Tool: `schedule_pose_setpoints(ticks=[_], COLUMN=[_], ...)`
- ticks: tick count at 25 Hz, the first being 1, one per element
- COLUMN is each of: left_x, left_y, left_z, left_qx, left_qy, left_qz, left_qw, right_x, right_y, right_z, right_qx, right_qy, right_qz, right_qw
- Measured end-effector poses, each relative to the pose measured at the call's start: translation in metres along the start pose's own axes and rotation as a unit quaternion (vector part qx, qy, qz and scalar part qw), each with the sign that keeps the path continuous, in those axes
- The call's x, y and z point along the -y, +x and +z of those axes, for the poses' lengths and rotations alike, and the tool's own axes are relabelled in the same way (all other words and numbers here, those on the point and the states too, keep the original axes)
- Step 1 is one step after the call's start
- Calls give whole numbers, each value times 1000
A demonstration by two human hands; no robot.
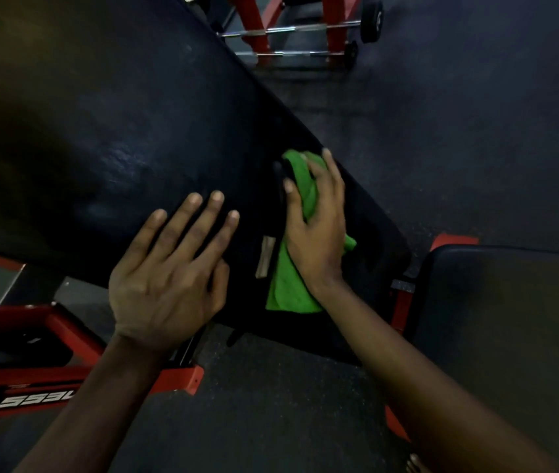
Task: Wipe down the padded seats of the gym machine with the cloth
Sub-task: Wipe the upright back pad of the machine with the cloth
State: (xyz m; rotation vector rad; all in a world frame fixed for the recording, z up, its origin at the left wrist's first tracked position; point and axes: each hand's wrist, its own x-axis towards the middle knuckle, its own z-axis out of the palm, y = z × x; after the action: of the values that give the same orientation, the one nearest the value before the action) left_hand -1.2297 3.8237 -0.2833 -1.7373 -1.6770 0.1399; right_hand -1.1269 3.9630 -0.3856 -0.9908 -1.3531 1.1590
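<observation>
A long black padded backrest point(128, 138) slants across the view from upper left to lower right. My left hand point(169, 274) lies flat on its lower part with straight, spread fingers. To the right, my right hand point(317, 227) presses a green cloth point(288, 288) against the pad's lower end, fingers spread over the bunched fabric. A small metal tag point(264, 256) shows on the pad between my hands. A second black padded seat point(510, 319) sits at the lower right.
Red machine frame parts point(32, 339) stand at the lower left and beside the seat. At the top, a red rack point(261, 29) holds chrome barbells with black plates point(371, 20). Dark rubber flooring point(475, 131) spreads around the machine.
</observation>
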Motion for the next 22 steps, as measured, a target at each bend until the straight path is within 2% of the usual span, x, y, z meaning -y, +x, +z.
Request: schedule_pose_setpoints(ticks=[4,7,9,11,13,16,19,22], left_x=[1,-1,1,0,-12,-42,-57,-61], left_y=[1,2,3,4,8,21,30,28], left_z=[-1,-1,-4,-10,-16,-9,12,23], left_qx=[2,21,42,59,69,110,179,220], left_qy=[11,13,4,-18,-60,-84,-36,18], left_qz=[-1,1,2,-20,-40,-13,19,27], left_qw=[1000,1000,999,998,995,990,983,975], right_x=[-25,0,10,1,-27,-66,-74,-57], right_y=[-3,14,22,21,16,9,6,21], right_z=[-16,0,7,2,-16,-39,-42,-32], right_qx=[-4,-7,12,39,32,-4,4,14], right_qy=[-11,-17,-2,9,5,-18,-26,-24], right_qz=[75,21,-35,-52,-15,72,89,45], right_qw=[997,1000,999,998,999,997,996,999])
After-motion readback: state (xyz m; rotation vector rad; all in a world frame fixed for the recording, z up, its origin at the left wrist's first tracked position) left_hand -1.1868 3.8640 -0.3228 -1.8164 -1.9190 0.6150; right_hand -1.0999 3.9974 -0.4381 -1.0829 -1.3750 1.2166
